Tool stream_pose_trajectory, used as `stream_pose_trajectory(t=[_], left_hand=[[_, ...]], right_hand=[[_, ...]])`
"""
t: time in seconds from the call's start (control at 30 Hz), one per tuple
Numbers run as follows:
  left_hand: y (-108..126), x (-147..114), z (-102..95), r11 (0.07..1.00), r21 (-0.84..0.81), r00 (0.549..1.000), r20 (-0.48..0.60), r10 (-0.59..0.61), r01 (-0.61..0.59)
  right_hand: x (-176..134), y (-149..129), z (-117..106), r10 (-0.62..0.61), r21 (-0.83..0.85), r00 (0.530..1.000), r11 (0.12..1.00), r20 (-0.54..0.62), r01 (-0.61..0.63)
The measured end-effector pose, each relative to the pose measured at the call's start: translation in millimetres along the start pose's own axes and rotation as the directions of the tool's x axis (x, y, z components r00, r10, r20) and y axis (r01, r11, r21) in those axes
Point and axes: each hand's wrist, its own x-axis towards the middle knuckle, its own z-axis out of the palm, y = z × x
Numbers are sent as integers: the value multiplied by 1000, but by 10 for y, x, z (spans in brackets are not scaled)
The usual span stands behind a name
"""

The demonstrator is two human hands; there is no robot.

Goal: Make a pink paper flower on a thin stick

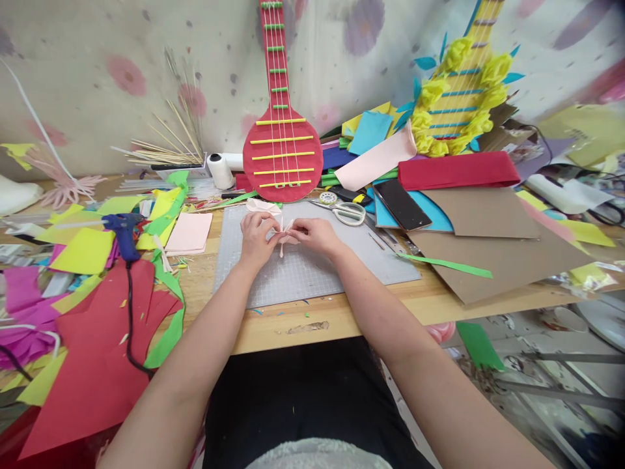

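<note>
Over the grey cutting mat (312, 280), my left hand (257, 241) and my right hand (315, 236) meet at a small pale pink paper piece (290, 240). The fingers of both hands are closed in a pinch on it. A thin pale stem points down from it between the hands, and the fingers hide part of its shape. Just behind my left hand lies another pale pink paper piece (263, 206). A stack of pale pink paper squares (189, 233) rests on the wooden table left of the mat.
A red paper lute (283, 156) leans at the back, a yellow one (456, 98) to its right. White-handled scissors (349, 213) and a phone (403, 204) lie right. A blue glue gun (122, 234) with its cable sits left among coloured paper. Brown cardboard (498, 260) covers the right side.
</note>
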Motion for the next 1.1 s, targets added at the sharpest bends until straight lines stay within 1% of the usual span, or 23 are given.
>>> stream_pose_trajectory(t=[0.13, 0.37, 0.47, 0.57, 0.73, 0.9, 1.1], left_hand=[[0, -4, -1, 999, -3, 999, 2, 39, -39], [-27, 16, -33, 999, 27, 999, 29, 35, -36], [-15, 29, -52, 999, 37, 996, 86, 17, -20], [-6, 36, -57, 1000, 30, 989, 146, -3, -1], [-30, 34, -54, 999, 29, 985, 167, -49, 45], [-21, 45, -73, 997, 29, 974, 216, -71, 66], [4, 58, -73, 989, 6, 948, 285, -143, 148]], right_hand=[[-4, -1, 1, -9, -7, 1000, 1000, 2, 9], [-9, -23, 6, -11, -11, 1000, 1000, 14, 11], [-14, -33, 8, -36, -6, 999, 999, -11, 36], [-23, -56, -4, -99, 4, 993, 995, -57, 99], [-33, -82, -8, -154, -2, 987, 988, -48, 154], [-11, -54, 46, -154, -10, 988, 988, -28, 154], [12, -39, 84, -124, -20, 992, 992, -16, 124]])
